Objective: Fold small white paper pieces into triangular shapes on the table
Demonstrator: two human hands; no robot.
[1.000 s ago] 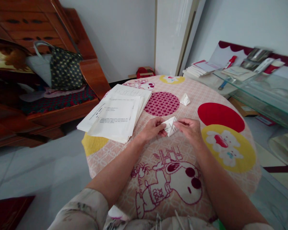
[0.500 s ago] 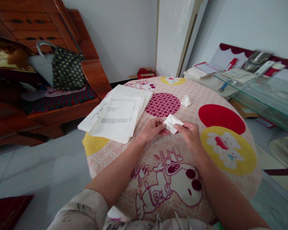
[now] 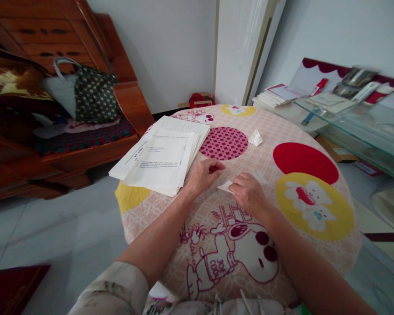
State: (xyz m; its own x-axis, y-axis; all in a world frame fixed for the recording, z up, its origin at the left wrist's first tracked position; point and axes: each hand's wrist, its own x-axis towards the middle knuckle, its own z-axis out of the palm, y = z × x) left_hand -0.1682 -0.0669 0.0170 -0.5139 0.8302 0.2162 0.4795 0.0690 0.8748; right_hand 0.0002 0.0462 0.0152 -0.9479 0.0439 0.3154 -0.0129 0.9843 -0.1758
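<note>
Over the middle of the round table, my right hand (image 3: 249,193) is closed on a small folded white paper (image 3: 224,187), whose pointed end sticks out to the left of the fingers. The rest of the paper is hidden behind that hand. My left hand (image 3: 206,175) is off the paper, just left of it, with loosely bent fingers and nothing visible in them. Farther back on the table stands another folded paper piece (image 3: 255,138), white and pointed. Beside my left hand lies a stack of printed sheets (image 3: 160,157).
A patterned cloth (image 3: 230,258) covers the round table. To the right, a glass shelf (image 3: 341,111) carries metal bowls and other items, near a pile of papers (image 3: 276,96). A wooden sofa (image 3: 131,100) at the left holds a dark patterned bag (image 3: 95,94).
My left hand has let go of the folded paper. My right hand has turned over it and now holds it alone; the paper's printed square face no longer shows.
</note>
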